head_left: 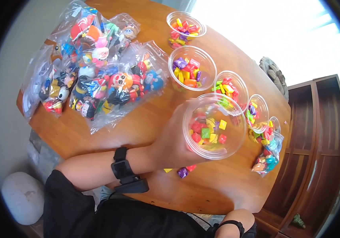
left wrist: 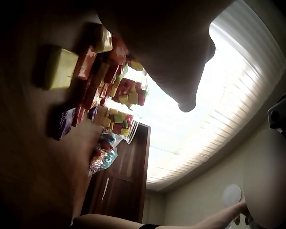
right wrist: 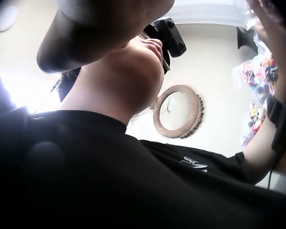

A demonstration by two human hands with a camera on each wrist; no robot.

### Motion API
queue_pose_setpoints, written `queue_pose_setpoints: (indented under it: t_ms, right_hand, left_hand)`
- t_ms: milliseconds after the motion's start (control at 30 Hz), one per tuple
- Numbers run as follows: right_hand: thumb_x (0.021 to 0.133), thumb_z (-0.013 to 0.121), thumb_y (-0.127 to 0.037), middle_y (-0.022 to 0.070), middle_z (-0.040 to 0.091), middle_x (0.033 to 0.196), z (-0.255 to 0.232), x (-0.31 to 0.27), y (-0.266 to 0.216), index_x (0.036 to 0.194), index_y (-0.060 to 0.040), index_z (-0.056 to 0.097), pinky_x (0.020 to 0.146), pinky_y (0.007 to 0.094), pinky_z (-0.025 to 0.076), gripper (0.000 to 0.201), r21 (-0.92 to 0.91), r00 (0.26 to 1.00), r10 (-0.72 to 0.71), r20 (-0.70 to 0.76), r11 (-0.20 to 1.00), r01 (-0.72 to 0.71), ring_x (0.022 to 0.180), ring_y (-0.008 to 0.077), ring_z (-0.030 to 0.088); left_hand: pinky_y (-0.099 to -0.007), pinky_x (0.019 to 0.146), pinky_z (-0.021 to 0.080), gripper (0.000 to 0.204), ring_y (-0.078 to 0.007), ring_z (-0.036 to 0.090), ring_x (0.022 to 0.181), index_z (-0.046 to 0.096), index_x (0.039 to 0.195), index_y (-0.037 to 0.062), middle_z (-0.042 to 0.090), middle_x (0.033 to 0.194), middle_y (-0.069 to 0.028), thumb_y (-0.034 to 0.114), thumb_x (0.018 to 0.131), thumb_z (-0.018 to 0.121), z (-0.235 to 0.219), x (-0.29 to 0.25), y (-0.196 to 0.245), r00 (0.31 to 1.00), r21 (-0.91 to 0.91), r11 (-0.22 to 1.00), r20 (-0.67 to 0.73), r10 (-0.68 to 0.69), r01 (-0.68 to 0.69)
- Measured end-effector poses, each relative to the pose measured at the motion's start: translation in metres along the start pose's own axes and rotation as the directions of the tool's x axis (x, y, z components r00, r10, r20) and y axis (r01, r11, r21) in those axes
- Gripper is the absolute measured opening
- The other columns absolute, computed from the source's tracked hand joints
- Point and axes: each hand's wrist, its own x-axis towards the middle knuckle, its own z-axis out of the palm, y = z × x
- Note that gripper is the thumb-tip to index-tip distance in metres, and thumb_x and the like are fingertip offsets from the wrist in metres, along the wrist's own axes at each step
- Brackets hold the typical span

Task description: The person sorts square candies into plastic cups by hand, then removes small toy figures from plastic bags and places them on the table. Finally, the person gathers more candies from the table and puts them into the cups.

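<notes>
My left hand (head_left: pixel 172 137), reaching across the table in the head view, grips a clear plastic cup (head_left: pixel 233 152) by its side. Inside are red, yellow and green wrapped candies (head_left: pixel 205 133). Beneath the forearm lie a few loose ones, among them a purple candy (head_left: pixel 183 172); the left wrist view shows a yellow candy (left wrist: pixel 62 67) beside red ones close up. My right hand (right wrist: pixel 100 28) is raised near the face, blurred and dark in the right wrist view. Its finger shape is unclear, and the head view shows only the bent right arm (head_left: pixel 233 222).
Several clear cups of candies, such as one cup (head_left: pixel 192 87), line the table's far side. Large plastic bags of small toy figures (head_left: pixel 116 85) cover the left part. A smaller bag (head_left: pixel 268 156) lies at the right, near a wooden cabinet (head_left: pixel 317 150).
</notes>
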Motion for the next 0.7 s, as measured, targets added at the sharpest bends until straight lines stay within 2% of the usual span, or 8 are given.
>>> queue_pose_setpoints:
  t_ms: [333,400,433,500,567,633,667,700]
  right_hand:
    - [0.104,0.07,-0.003,0.0036,0.056,0.111,-0.016,-0.004,0.0,0.115,-0.0059,0.056,0.066,0.0343,0.049,0.019,-0.121,0.988,0.147,0.039,0.983,-0.142,0.083,0.0199,0.065]
    - [0.105,0.069,-0.003,0.0069,0.056,0.105,-0.028,-0.024,-0.001,0.114,-0.0063,0.054,0.064,0.0331,0.049,0.018,-0.415,0.966,0.211,-0.15,0.873,-0.255,0.078,0.022,0.063]
    - [0.098,0.076,-0.009,0.0029,0.06,0.099,-0.038,-0.038,-0.02,0.109,-0.0141,0.056,0.08,0.0347,0.049,0.023,-0.48,0.843,0.408,-0.35,0.695,-0.535,0.08,0.0191,0.062]
    - [0.089,0.082,-0.014,0.002,0.064,0.096,-0.084,-0.055,-0.036,0.105,-0.0167,0.06,0.089,0.0347,0.049,0.027,-0.677,0.639,0.64,-0.426,0.243,-0.695,0.082,0.0167,0.06]
    - [0.088,0.083,-0.012,0.0053,0.064,0.099,-0.123,-0.062,-0.025,0.106,-0.0115,0.062,0.083,0.0331,0.05,0.028,-0.842,0.577,0.754,-0.314,0.059,-0.536,0.082,0.0172,0.059]
    - [0.081,0.083,-0.002,0.0114,0.063,0.097,-0.139,-0.066,-0.023,0.112,-0.0005,0.066,0.068,0.0355,0.053,0.035,-0.88,0.351,0.889,-0.293,-0.108,-0.463,0.078,0.0226,0.063]
    - [0.082,0.089,-0.009,0.0126,0.063,0.101,-0.141,-0.064,-0.022,0.115,0.0001,0.068,0.066,0.0341,0.054,0.041,-0.902,0.292,0.909,-0.297,-0.167,-0.399,0.076,0.0232,0.063]
    - [0.082,0.089,-0.009,0.0126,0.063,0.101,-0.141,-0.063,-0.021,0.115,0.0001,0.068,0.066,0.0341,0.054,0.041,-0.898,0.29,0.909,-0.298,-0.165,-0.407,0.076,0.0232,0.063]
  left_hand:
    - [-0.0444,0.119,0.048,0.097,-0.0325,0.056,0.144,0.045,0.159,0.0033,0.055,0.154,-0.0174,0.026,0.082,0.1,-0.002,0.005,0.003,0.992,0.127,0.987,-0.058,0.109,-0.101]
    - [-0.0443,0.116,0.05,0.095,-0.0324,0.057,0.142,0.046,0.158,0.0032,0.056,0.153,-0.0174,0.026,0.083,0.099,-0.002,0.004,0.003,0.991,0.181,0.977,-0.056,0.12,-0.109]
    - [-0.0444,0.117,0.049,0.099,-0.0312,0.056,0.143,0.044,0.159,0.0026,0.054,0.154,-0.0178,0.022,0.08,0.101,-0.003,0.004,0.0,0.991,0.207,0.971,-0.041,0.127,-0.116]
    - [-0.0445,0.118,0.048,0.104,-0.0299,0.055,0.144,0.042,0.16,0.002,0.051,0.156,-0.0181,0.019,0.078,0.102,-0.004,0.007,0.0,0.99,0.237,0.963,-0.027,0.141,-0.13]
    - [-0.045,0.119,0.047,0.1,-0.0308,0.055,0.143,0.044,0.16,0.0028,0.052,0.154,-0.0179,0.021,0.08,0.101,-0.006,0.009,0.003,0.993,0.251,0.961,-0.005,0.121,-0.116]
    - [-0.0451,0.118,0.048,0.099,-0.0312,0.055,0.143,0.044,0.16,0.0033,0.052,0.153,-0.0179,0.021,0.081,0.1,-0.005,0.007,0.002,0.996,0.25,0.965,-0.012,0.087,-0.081]
    - [-0.0453,0.118,0.048,0.098,-0.0315,0.056,0.142,0.044,0.161,0.0038,0.053,0.153,-0.0179,0.021,0.081,0.1,-0.004,0.005,0.001,0.999,0.241,0.969,-0.008,0.052,-0.049]
    - [-0.0453,0.118,0.048,0.098,-0.0315,0.056,0.142,0.044,0.161,0.0038,0.053,0.153,-0.0179,0.021,0.081,0.1,-0.005,0.004,0.002,0.999,0.246,0.968,-0.006,0.045,-0.042]
